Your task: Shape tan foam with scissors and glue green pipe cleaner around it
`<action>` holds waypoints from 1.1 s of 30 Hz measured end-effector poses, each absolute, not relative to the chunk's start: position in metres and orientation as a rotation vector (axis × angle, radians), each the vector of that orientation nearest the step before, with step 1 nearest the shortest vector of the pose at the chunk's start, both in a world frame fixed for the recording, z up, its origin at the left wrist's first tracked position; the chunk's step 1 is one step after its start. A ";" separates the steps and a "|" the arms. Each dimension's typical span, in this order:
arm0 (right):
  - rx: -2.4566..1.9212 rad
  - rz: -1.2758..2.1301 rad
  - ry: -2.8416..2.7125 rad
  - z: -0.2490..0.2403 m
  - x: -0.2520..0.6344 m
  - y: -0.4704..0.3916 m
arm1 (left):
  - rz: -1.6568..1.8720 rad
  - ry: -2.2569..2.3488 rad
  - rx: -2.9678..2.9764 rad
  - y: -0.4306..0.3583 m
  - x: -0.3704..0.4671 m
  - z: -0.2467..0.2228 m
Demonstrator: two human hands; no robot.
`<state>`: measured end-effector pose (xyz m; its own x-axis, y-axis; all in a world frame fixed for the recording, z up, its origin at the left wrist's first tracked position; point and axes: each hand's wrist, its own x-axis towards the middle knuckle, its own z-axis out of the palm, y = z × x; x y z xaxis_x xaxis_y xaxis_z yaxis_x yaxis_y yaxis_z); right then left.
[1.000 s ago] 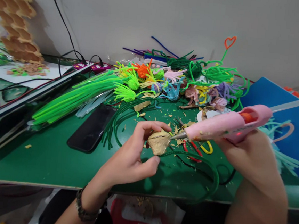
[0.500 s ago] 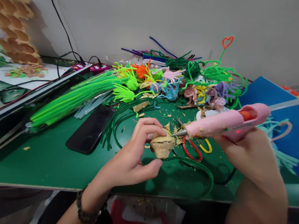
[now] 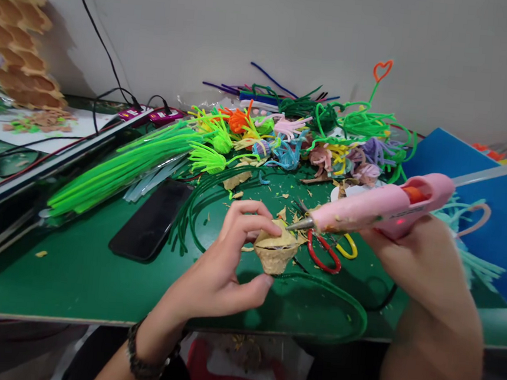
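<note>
Between the thumb and fingers of my left hand (image 3: 229, 265) is a small tan cup-shaped piece (image 3: 275, 259), looking like moulded paper pulp, with a gap along its rim. A dark green pipe cleaner (image 3: 360, 312) loops out from its lower end toward the right. My right hand (image 3: 420, 258) is wrapped round the handle of a pink glue gun (image 3: 362, 208), whose metal nozzle points left at the top of the tan piece. A clear glue stick (image 3: 495, 170) sticks out of the gun's back. Below the nozzle lie scissors (image 3: 323, 252) with red and yellow handles.
A black phone (image 3: 150, 222) and a bundle of bright green pipe cleaners (image 3: 117, 172) lie at the left. Colourful pipe-cleaner flowers (image 3: 287, 151) are heaped at the back, amid tan scraps. A blue board (image 3: 493, 234) stands right; a tan egg tray (image 3: 21, 51) leans far left.
The tan piece has tipped slightly, showing more of its top, and the green loop has swung a little lower and to the right. Both hands keep their grip.
</note>
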<state>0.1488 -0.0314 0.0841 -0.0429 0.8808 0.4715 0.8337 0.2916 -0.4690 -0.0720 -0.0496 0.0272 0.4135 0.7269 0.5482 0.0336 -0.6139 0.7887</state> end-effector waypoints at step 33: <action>-1.456 -0.014 -1.960 0.088 0.150 -0.031 | 1.239 0.566 1.919 -0.050 -0.072 0.027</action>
